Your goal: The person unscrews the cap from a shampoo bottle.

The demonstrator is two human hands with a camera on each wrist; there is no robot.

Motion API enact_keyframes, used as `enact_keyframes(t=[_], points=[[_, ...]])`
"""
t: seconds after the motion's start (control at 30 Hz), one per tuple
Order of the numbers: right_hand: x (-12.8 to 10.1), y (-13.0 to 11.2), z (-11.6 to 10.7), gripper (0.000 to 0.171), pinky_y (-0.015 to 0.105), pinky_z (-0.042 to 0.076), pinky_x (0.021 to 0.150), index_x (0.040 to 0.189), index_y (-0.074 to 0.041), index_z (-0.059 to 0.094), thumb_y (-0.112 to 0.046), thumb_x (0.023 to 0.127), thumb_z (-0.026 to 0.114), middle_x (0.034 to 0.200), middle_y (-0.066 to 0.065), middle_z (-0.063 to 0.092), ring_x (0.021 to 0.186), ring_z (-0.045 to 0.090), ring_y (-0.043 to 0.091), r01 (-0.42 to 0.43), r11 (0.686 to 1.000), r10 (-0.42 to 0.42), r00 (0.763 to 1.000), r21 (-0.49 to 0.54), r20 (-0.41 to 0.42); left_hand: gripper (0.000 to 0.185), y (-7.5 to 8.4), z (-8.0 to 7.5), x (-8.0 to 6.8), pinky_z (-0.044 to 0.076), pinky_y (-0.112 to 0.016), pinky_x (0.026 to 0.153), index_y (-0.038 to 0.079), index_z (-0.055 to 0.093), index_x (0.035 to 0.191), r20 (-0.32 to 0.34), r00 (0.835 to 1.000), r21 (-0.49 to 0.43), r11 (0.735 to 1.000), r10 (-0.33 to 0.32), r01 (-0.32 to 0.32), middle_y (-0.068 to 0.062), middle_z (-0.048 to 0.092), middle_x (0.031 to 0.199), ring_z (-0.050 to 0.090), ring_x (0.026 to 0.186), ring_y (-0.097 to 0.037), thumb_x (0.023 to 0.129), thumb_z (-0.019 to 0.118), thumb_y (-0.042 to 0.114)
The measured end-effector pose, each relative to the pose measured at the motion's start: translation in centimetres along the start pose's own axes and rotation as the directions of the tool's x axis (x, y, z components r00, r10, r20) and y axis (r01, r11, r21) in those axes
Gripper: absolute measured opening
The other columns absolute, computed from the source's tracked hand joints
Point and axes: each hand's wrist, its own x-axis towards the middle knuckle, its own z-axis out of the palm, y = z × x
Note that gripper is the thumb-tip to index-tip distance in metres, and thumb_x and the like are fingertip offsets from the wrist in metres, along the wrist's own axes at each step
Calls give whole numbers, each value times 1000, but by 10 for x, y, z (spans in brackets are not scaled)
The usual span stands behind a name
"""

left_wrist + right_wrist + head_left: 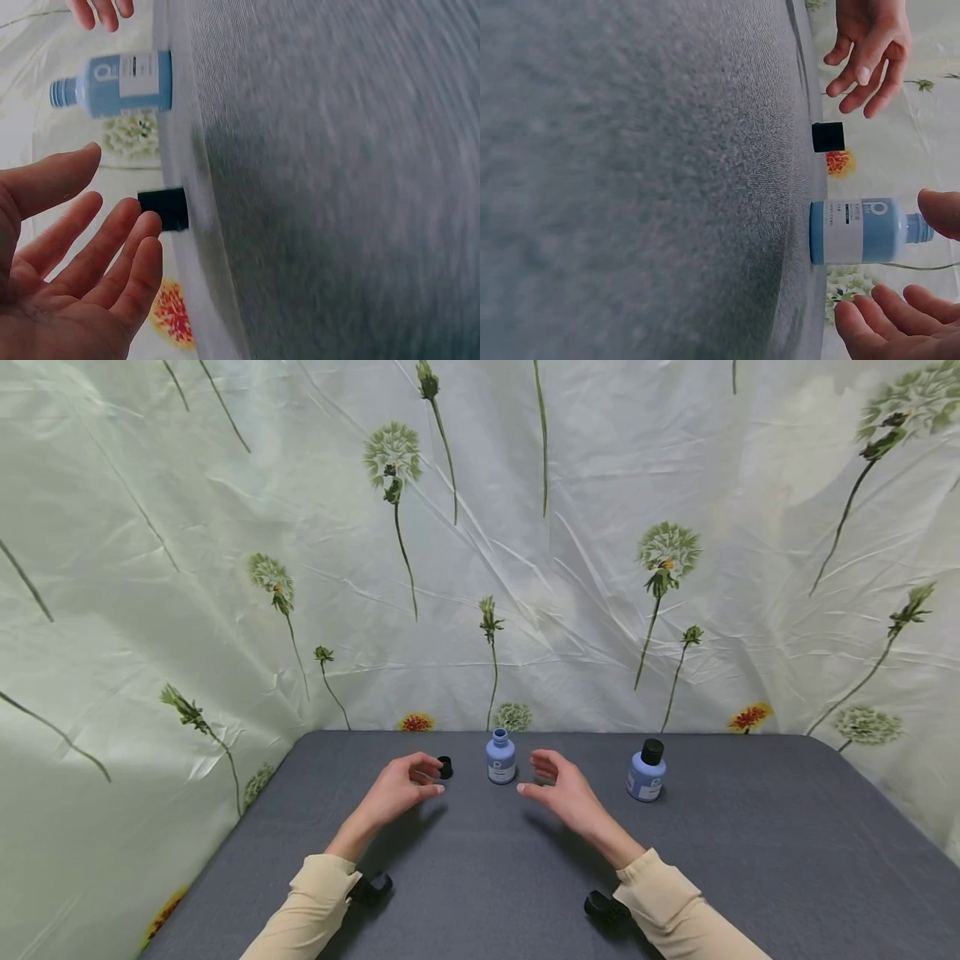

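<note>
A small blue bottle point(501, 760) with a white label stands upright and uncapped, its threaded neck bare. To its left a black cap point(446, 767) rests on the table. My left hand point(402, 789) hovers beside the cap, fingers loosely bent and thumb apart, holding nothing. In the left wrist view the fingertips overlap the edge of the cap point(166, 209). On the bottle's other side is my right hand point(564, 789), also holding nothing, its relaxed fingers and thumb spread toward the bottle. The right wrist view shows the bottle point(859, 232) just beyond the thumb and fingers.
A second blue bottle point(646, 771), with its black cap on, stands to the right of my right hand. Dark grey cloth covers the table point(480, 877). Behind it hangs a pale curtain point(585, 568) printed with dandelions.
</note>
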Motion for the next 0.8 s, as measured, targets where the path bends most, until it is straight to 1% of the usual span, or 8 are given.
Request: enact_keyframes(t=[0.3, 0.5, 0.6, 0.8], points=[[-22, 1, -16, 63, 51, 41, 101, 140, 0, 48, -21, 87, 76, 139, 18, 53, 130, 48, 36, 0, 1000, -1, 999, 22, 33, 31, 13, 16, 0, 52, -42, 80, 4, 67, 114, 29, 999, 6, 999, 41, -41, -8, 69, 106, 65, 92, -19, 86, 76, 13], [-34, 4, -26, 62, 50, 41, 102, 141, -1, 48, -20, 89, 75, 139, 16, 53, 130, 47, 34, -40, 999, 39, 998, 24, 41, 30, 19, 28, 2, 52, -40, 78, 5, 67, 114, 71, 994, -5, 996, 85, -85, -9, 68, 107, 66, 93, -20, 87, 75, 15], [-41, 6, -29, 62, 49, 41, 102, 141, 1, 47, -17, 89, 74, 139, 18, 53, 130, 48, 34, -48, 998, 47, 998, 26, 42, 29, 23, 33, 3, 52, -41, 77, 5, 67, 115, 82, 991, -10, 995, 101, -101, -9, 68, 108, 65, 93, -20, 88, 75, 15], [-54, 11, -40, 62, 47, 43, 101, 141, 1, 46, -17, 89, 74, 139, 19, 53, 130, 48, 35, -72, 997, 72, 997, 18, 29, 28, 32, 42, 4, 52, -41, 78, 6, 67, 115, 103, 987, -17, 992, 126, -125, -10, 68, 108, 65, 93, -19, 89, 73, 13]])
